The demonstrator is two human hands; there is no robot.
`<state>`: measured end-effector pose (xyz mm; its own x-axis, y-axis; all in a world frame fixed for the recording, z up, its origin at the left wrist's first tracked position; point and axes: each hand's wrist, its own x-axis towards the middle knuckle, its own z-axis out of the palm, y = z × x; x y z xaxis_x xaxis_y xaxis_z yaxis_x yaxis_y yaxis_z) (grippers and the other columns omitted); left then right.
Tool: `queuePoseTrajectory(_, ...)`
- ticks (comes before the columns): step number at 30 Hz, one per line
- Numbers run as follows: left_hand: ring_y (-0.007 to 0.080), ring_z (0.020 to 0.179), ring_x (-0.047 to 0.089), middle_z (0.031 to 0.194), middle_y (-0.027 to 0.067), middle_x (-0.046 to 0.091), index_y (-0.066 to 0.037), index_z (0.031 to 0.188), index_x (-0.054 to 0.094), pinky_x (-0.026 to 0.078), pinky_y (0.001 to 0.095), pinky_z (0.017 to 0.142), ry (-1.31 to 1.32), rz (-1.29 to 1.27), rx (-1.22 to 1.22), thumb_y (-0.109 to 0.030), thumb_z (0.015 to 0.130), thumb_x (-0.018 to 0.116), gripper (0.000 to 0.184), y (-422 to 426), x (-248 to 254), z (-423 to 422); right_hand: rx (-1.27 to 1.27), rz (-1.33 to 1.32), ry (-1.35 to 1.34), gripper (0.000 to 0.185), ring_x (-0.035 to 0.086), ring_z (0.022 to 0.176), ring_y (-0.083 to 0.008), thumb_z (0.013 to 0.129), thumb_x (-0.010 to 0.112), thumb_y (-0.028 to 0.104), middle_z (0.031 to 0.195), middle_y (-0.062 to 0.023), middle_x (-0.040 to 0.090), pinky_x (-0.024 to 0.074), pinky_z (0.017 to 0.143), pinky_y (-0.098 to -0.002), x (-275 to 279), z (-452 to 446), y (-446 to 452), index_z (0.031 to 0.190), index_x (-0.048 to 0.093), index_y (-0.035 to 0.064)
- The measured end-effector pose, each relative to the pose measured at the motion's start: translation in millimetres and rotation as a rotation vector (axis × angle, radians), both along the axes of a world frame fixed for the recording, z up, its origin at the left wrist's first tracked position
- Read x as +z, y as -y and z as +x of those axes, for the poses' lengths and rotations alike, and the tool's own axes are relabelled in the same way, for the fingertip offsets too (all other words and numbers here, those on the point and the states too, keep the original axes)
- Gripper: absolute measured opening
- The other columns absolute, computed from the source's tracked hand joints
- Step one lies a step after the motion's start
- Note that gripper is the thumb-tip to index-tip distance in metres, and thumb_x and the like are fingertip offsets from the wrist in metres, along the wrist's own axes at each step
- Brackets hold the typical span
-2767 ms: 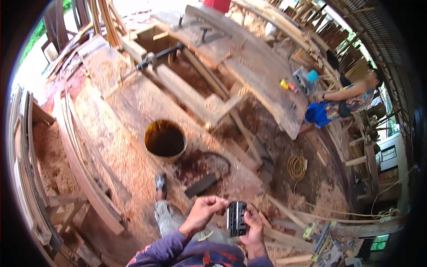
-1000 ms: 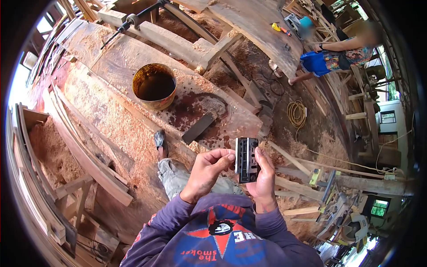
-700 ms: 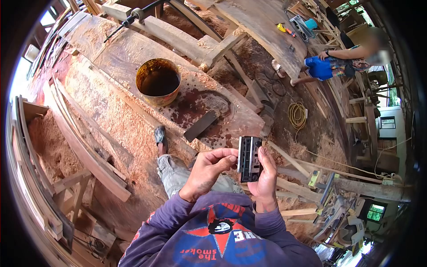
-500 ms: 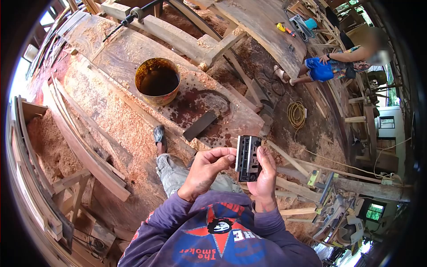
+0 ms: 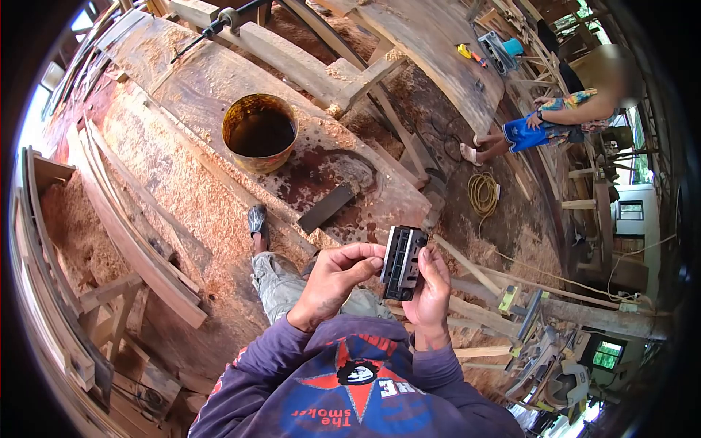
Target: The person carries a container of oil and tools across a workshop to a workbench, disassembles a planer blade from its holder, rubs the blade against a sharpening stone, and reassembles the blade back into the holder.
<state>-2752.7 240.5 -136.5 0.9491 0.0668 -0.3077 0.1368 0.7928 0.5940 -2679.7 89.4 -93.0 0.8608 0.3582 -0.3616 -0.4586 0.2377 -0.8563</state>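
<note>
A black block-shaped device (image 5: 404,264) with silver metal edges and slots is held up in front of my chest, slightly tilted. My right hand (image 5: 429,296) grips it from the right, thumb on its face and the other fingers hidden behind it. On the other side, my left hand (image 5: 332,285) is closed in a pinch, its thumb and forefinger at the device's left edge. Beyond my hands, a dark rectangular block (image 5: 326,208) lies on a wet, stained plank (image 5: 365,212). A stained yellow bucket (image 5: 264,165) of dark liquid stands on the same plank.
Wood shavings (image 5: 161,160) cover the floor and planks. Long curved boards (image 5: 131,241) lie at the left. A coiled yellow cord (image 5: 482,196) rests on the floor, near a standing person (image 5: 540,128). A miter saw (image 5: 566,383) stands at lower right.
The device has tilted slightly clockwise and shifted a little left within my hands. The other person's legs and arm have moved. My view has shifted slightly.
</note>
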Motion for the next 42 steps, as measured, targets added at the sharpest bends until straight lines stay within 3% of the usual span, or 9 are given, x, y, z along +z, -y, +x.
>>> queuePoseTrajectory(10,0.0091,0.092,0.064,0.102,0.0041,0.071,0.004,0.116,0.070,0.051,0.0249,0.085,0.023,0.022,-0.007,-0.005,0.096,0.066,0.022,-4.7,10.1,4.0,0.021,0.085,-0.063,0.022,0.071,0.085,-0.0173,0.104,0.051,0.024,0.105,-0.0114,0.069,0.0594,0.075,-0.0310,6.9,5.7,-2.6,0.112,0.054,0.0030)
queuePoseTrajectory(18,0.0116,0.096,0.064,0.105,0.0055,0.070,0.005,0.117,0.070,0.051,0.0278,0.089,0.032,-0.018,-0.019,-0.004,0.096,0.066,0.023,-9.1,13.0,11.7,0.092,0.115,-0.204,0.037,0.070,0.080,-0.0157,0.105,0.046,0.030,0.098,-0.0088,0.070,0.0599,0.070,-0.0321,10.9,15.4,-0.5,0.123,0.060,-0.0002)
queuePoseTrajectory(22,0.0126,0.096,0.064,0.104,0.0050,0.071,0.004,0.115,0.071,0.051,0.0278,0.088,0.095,0.116,-0.003,-0.001,0.093,0.069,0.022,-7.9,2.3,17.1,0.143,0.212,-0.235,0.037,0.069,0.081,-0.0152,0.105,0.046,0.029,0.097,-0.0083,0.070,0.0592,0.071,-0.0313,13.0,18.6,-3.6,0.123,0.060,-0.0008)
queuePoseTrajectory(24,0.0128,0.095,0.064,0.103,0.0054,0.071,0.003,0.113,0.072,0.050,0.0276,0.087,0.127,0.232,0.011,-0.001,0.092,0.070,0.022,-6.6,-4.7,19.4,-0.035,-0.007,-0.268,0.040,0.068,0.063,-0.0157,0.104,0.048,0.039,0.087,-0.0066,0.071,0.0570,0.043,-0.0322,12.3,16.7,-12.1,0.117,0.063,0.0043)
queuePoseTrajectory(25,0.0137,0.093,0.064,0.103,0.0067,0.071,0.002,0.111,0.073,0.050,0.0275,0.085,0.171,0.446,0.061,-0.001,0.090,0.072,0.021,-7.5,-6.9,20.1,0.009,0.014,-0.252,0.038,0.068,0.069,-0.0155,0.104,0.048,0.036,0.091,-0.0066,0.071,0.0590,0.054,-0.0320,13.2,17.2,-10.5,0.119,0.063,0.0033)
queuePoseTrajectory(26,0.0146,0.092,0.065,0.103,0.0079,0.071,0.001,0.109,0.074,0.050,0.0275,0.083,0.214,0.661,0.114,-0.002,0.089,0.073,0.021,-8.0,-9.5,21.1,0.006,0.016,-0.250,0.038,0.068,0.069,-0.0155,0.104,0.048,0.036,0.091,-0.0066,0.071,0.0590,0.054,-0.0320,12.7,16.8,-10.4,0.119,0.063,0.0033)
queuePoseTrajectory(29,0.0201,0.089,0.066,0.101,0.0113,0.069,-0.001,0.106,0.072,0.052,0.0307,0.078,0.239,0.958,0.273,-0.001,0.080,0.079,0.027,-7.6,-13.8,22.0,0.037,0.026,-0.146,0.034,0.069,0.087,-0.0157,0.105,0.048,0.028,0.101,-0.0077,0.071,0.0565,0.079,-0.0330,6.5,15.8,-5.5,0.121,0.063,0.0014)
queuePoseTrajectory(34,0.0279,0.084,0.065,0.095,0.0120,0.067,-0.005,0.104,0.070,0.052,0.0358,0.072,0.313,1.289,0.471,0.001,0.073,0.083,0.034,-11.0,-13.6,21.0,-0.002,0.030,-0.185,0.033,0.069,0.086,-0.0162,0.105,0.048,0.026,0.102,-0.0079,0.071,0.0570,0.078,-0.0336,9.6,10.9,-8.9,0.119,0.063,0.0014)
queuePoseTrajectory(42,0.0235,0.079,0.061,0.093,0.0057,0.063,-0.011,0.103,0.069,0.043,0.0354,0.066,0.486,1.418,0.558,0.001,0.069,0.081,0.038,-10.5,-22.8,5.7,0.030,0.056,-0.189,0.032,0.069,0.088,-0.0165,0.104,0.049,0.027,0.102,-0.0083,0.071,0.0567,0.079,-0.0336,4.1,3.0,-8.3,0.117,0.064,0.0022)
